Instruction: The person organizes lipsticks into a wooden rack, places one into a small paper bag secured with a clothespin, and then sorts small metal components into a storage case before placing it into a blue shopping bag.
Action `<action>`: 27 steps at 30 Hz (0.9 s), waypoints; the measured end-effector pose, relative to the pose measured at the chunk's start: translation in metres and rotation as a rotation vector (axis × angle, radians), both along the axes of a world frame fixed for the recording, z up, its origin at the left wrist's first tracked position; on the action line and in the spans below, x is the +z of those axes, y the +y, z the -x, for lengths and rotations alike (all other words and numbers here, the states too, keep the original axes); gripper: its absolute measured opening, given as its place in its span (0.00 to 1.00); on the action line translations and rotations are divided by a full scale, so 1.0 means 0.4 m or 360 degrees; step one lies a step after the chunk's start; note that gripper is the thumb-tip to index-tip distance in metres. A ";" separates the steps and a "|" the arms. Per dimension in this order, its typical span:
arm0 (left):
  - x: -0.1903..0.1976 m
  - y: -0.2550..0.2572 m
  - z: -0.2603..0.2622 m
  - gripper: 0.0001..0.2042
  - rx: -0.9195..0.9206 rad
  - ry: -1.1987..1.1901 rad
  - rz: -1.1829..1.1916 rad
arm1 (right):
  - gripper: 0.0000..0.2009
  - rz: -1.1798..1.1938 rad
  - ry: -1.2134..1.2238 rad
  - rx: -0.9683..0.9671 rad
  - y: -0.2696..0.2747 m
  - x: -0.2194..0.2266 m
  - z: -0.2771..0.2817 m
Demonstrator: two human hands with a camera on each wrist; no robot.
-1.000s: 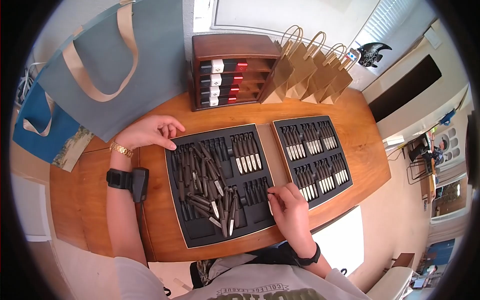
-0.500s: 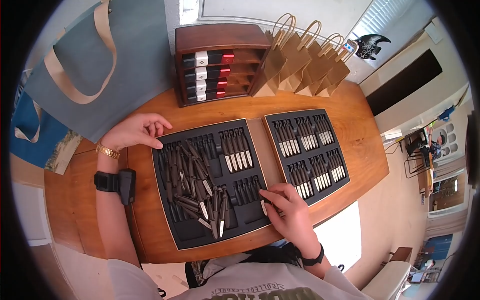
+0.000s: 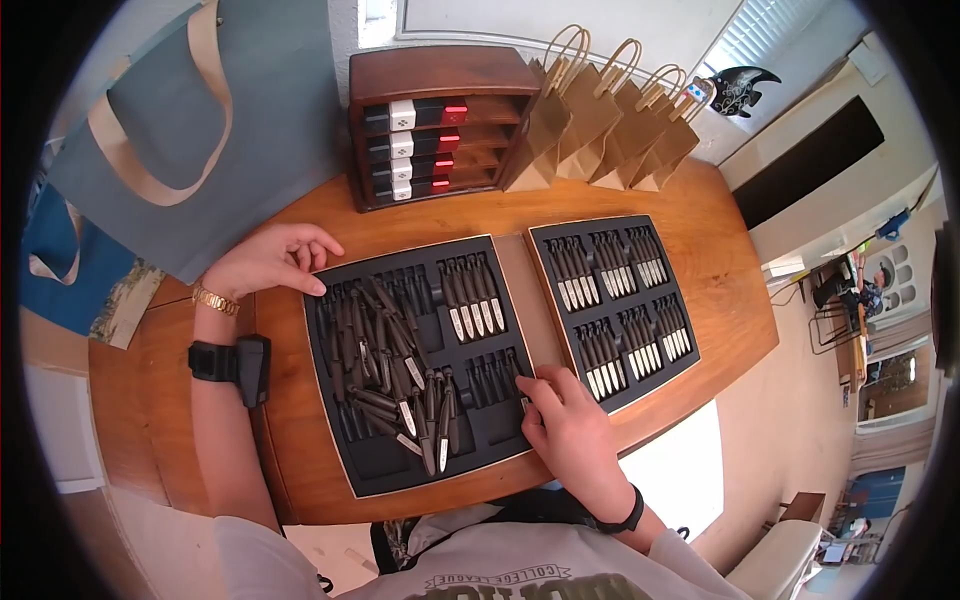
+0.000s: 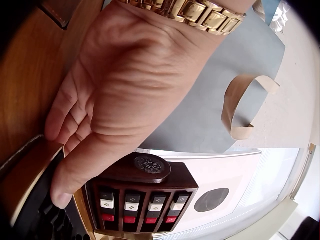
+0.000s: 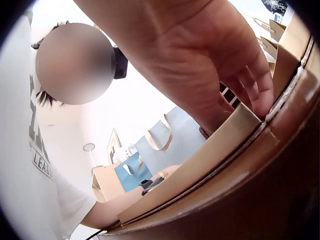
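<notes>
The left tray [image 3: 470, 470] is black with a pale rim, and a loose heap of slim dark pen-like sticks [image 3: 375, 345] with pale labelled ends covers its left part. Four sticks [image 3: 470, 290] lie in a row in its upper right compartment. My right hand [image 3: 575, 425] pinches a dark stick [image 3: 525, 402] at the lower right compartment, beside a row of dark slots; the fingers hide most of it. My left hand [image 3: 275, 265] rests at the tray's upper left corner, fingers loosely bent and holding nothing. In the left wrist view its thumb [image 4: 62, 195] lies over the rim.
A second black tray [image 3: 615, 300] to the right holds neat groups of sticks. Behind stand a wooden shelf [image 3: 440, 75] with small boxes and several brown paper bags [image 3: 600, 125]. A large grey-blue bag [image 3: 260, 120] and a smaller blue bag [image 3: 50, 290] are at left.
The view has shifted a little. The pale end of the stick at my right hand showed half a second ago; now the hand has turned over it and mostly covers it. My left hand stays at the tray's corner.
</notes>
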State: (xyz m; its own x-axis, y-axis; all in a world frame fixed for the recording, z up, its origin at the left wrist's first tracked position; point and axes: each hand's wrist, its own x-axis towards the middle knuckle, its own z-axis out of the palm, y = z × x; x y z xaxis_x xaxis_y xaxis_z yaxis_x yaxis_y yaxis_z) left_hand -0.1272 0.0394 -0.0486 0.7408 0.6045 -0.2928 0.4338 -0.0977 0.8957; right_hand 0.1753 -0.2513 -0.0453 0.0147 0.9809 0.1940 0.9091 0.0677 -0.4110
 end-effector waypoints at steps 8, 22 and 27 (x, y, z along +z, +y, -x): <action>-0.003 -0.002 0.003 0.23 -0.0014 -0.0020 -0.0053 | 0.15 -0.0223 -0.0056 0.0070 -0.004 0.025 0.025; -0.014 0.009 0.006 0.23 -0.0042 -0.0011 -0.0037 | 0.19 -0.0070 0.0169 0.0249 0.049 0.023 0.155; -0.009 0.006 0.004 0.24 -0.0055 -0.0012 -0.0058 | 0.19 -0.0019 0.0157 0.0193 0.044 0.021 0.161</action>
State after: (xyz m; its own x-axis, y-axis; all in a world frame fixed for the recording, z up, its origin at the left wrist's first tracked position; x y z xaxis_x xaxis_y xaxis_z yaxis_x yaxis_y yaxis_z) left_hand -0.1287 0.0418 -0.0524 0.7636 0.5886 -0.2654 0.4229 -0.1453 0.8944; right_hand 0.1108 -0.2337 -0.0367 -0.0845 0.9743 0.2090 0.8492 0.1801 -0.4964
